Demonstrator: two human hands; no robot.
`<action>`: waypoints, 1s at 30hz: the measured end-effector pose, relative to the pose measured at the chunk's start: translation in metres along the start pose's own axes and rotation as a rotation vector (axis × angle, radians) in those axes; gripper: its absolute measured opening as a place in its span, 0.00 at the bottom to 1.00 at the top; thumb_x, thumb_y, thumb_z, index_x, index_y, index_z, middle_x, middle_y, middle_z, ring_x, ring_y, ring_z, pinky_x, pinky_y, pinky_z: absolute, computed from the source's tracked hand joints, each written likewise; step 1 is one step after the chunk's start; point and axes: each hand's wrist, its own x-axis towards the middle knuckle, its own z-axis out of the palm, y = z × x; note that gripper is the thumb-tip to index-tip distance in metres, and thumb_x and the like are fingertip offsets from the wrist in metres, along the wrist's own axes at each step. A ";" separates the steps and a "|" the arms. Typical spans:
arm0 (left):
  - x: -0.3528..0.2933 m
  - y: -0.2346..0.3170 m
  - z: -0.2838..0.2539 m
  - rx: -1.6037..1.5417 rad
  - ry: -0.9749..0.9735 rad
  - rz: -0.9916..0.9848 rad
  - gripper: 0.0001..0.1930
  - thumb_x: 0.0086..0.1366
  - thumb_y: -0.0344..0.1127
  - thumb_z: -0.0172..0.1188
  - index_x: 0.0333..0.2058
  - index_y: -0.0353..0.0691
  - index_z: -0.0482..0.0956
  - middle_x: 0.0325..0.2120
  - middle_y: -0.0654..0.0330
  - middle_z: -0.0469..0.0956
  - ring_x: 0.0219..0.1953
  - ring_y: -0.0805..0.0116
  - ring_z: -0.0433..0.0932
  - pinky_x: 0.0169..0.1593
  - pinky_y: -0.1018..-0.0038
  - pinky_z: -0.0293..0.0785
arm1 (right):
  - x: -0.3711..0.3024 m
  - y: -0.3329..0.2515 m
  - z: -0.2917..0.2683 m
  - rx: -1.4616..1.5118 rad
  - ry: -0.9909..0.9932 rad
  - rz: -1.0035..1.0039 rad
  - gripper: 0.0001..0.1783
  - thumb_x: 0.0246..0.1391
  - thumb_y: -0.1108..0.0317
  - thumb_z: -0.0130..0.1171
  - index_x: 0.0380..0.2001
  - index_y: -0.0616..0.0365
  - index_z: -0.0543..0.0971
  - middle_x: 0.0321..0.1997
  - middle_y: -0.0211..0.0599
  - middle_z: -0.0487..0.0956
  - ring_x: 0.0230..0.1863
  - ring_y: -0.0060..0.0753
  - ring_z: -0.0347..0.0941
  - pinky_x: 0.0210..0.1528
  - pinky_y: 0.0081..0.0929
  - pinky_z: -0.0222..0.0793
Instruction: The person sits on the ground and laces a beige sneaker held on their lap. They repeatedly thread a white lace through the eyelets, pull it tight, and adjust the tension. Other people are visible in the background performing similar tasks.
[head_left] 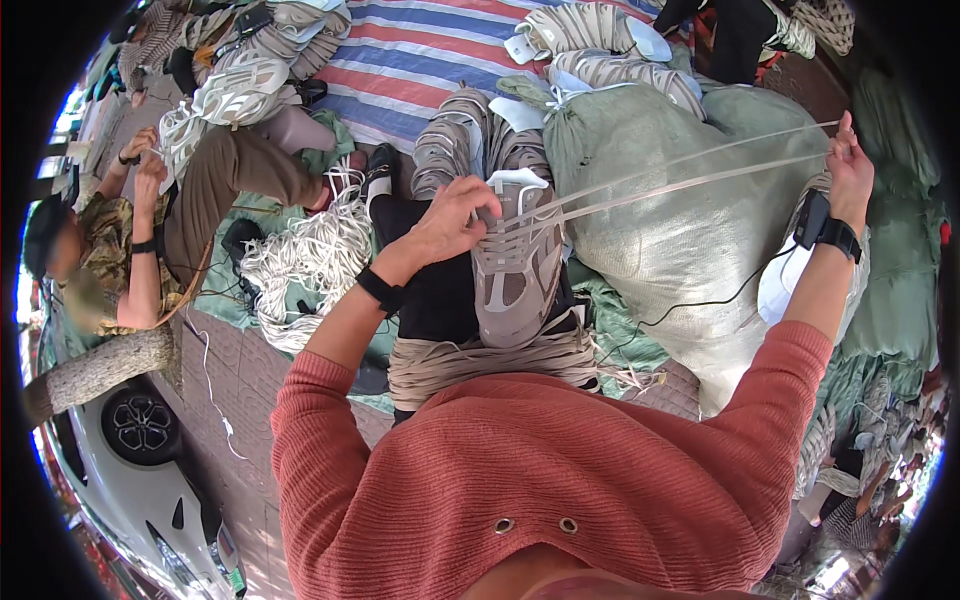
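Observation:
A grey-beige sneaker rests on my lap with its toe toward me. My left hand is closed at its left eyelet edge, fingers curled against the lacing; the fingertips are partly hidden. From the eyelets a pale shoelace stretches in two taut strands to the far right. Its end is pinched in my right hand, raised with the arm extended. Across my thighs lies a thick bundle of beige shoelaces. Just beyond the sneaker, more grey sneakers stand packed together.
A big pale green woven sack bulges at my right. White laces lie heaped on green cloth at left, near another person handling a sneaker. Rows of sneakers sit on a striped tarp. A car stands lower left.

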 end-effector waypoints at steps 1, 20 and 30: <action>0.001 0.000 0.001 -0.044 0.045 -0.027 0.09 0.48 0.26 0.61 0.30 0.47 0.77 0.37 0.63 0.71 0.44 0.60 0.69 0.50 0.62 0.61 | -0.003 0.003 -0.003 -0.105 -0.017 0.027 0.15 0.67 0.72 0.37 0.50 0.68 0.67 0.54 0.48 0.77 0.24 0.20 0.63 0.23 0.19 0.56; -0.025 0.009 -0.022 -1.412 0.044 -0.233 0.07 0.63 0.31 0.57 0.37 0.38 0.71 0.25 0.65 0.68 0.34 0.68 0.72 0.51 0.63 0.69 | -0.274 0.326 0.110 -1.465 -0.882 -0.258 0.11 0.60 0.73 0.49 0.43 0.49 0.78 0.32 0.30 0.78 0.32 0.31 0.76 0.42 0.28 0.65; -0.234 -0.080 -0.109 -0.121 0.366 -0.979 0.14 0.65 0.45 0.57 0.33 0.38 0.78 0.28 0.56 0.80 0.34 0.52 0.79 0.44 0.57 0.76 | -0.280 0.318 0.110 -1.336 -0.623 -0.161 0.08 0.59 0.73 0.51 0.42 0.53 0.73 0.25 0.29 0.80 0.26 0.36 0.76 0.47 0.31 0.61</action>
